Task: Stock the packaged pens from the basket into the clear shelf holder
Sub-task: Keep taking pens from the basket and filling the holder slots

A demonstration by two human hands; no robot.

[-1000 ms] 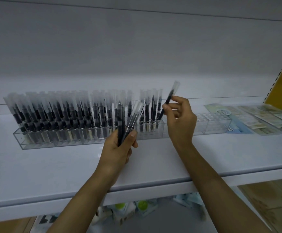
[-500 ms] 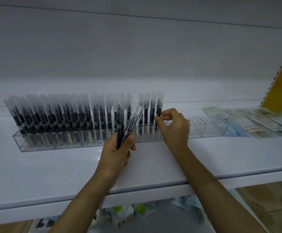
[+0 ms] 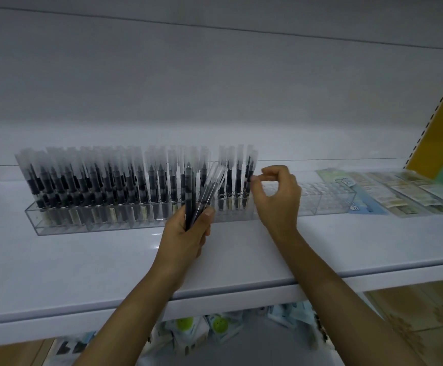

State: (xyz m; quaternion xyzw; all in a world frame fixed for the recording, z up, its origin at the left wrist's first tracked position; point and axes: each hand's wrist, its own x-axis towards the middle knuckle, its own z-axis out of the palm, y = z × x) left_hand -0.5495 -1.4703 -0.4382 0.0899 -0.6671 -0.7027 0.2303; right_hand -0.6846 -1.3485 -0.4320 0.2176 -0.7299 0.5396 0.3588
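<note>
A long clear shelf holder (image 3: 64,228) stands on the white shelf, its left and middle slots filled with upright packaged black pens (image 3: 96,180). The rightmost slots (image 3: 320,199) hold nothing. My left hand (image 3: 186,239) grips a small bundle of packaged pens (image 3: 202,191) upright in front of the holder's middle. My right hand (image 3: 276,199) hovers just right of the last standing pen (image 3: 249,175). Its fingers are loosely curled with thumb and forefinger apart, and it holds nothing. No basket is in view.
Flat packets in clear sleeves (image 3: 400,191) lie on the shelf right of the holder. The white shelf edge (image 3: 241,291) runs across in front of my forearms. Packaged goods (image 3: 215,326) sit on the level below. A yellow panel (image 3: 437,128) stands at the far right.
My right hand lowered a single pen into the slot at the right end of the filled row, let go of it and drew slightly right. The left hand kept its bundle still.
</note>
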